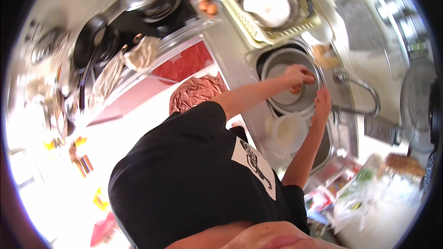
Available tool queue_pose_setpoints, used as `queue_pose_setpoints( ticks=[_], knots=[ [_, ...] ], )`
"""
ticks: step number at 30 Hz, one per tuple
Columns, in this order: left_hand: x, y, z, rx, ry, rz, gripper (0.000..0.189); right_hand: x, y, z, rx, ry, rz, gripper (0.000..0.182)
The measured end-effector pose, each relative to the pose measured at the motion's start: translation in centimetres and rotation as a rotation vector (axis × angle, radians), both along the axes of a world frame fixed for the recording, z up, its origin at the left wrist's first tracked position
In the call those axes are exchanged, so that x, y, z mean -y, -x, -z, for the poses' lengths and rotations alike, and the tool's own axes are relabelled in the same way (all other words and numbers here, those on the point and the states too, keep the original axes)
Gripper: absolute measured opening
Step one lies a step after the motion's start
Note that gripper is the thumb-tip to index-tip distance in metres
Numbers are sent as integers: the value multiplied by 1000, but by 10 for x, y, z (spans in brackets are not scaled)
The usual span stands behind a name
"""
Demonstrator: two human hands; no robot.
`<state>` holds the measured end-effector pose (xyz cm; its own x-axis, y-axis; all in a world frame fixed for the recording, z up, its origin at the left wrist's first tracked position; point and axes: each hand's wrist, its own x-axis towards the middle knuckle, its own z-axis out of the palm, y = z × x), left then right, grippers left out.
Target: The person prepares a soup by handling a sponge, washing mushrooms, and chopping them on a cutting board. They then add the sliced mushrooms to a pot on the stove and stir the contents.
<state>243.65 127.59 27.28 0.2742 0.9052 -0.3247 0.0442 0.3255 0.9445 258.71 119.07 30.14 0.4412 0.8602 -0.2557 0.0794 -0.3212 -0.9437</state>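
Note:
My left hand is over a round grey metal pot in the sink, its fingers curled. Blur hides whether the reddish-brown patches at the fingertips are the fingers or something held. At the pot's far side, my right hand has its fingers by the rim. Whether it grips the rim I cannot tell. Beside the pot stands a whitish translucent bowl, with the right forearm passing next to it. A curved metal faucet is beyond the sink.
A yellow dish rack holding pans borders the sink. Brown eggs lie near the black stovetop. A frying pan and cloths are to the left. Plastic bags sit at lower right, an electric fan at far right.

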Motion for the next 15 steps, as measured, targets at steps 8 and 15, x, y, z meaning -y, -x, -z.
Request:
queue_pose_setpoints(
  ticks=[8,15],
  knots=[
    [24,-44,-39,600,107,-378,44,-35,15,55,-1734,-172,-380,49],
    [54,3,-79,323,15,-346,48,-34,4,-2,-1269,-445,-876,50]
  ],
)
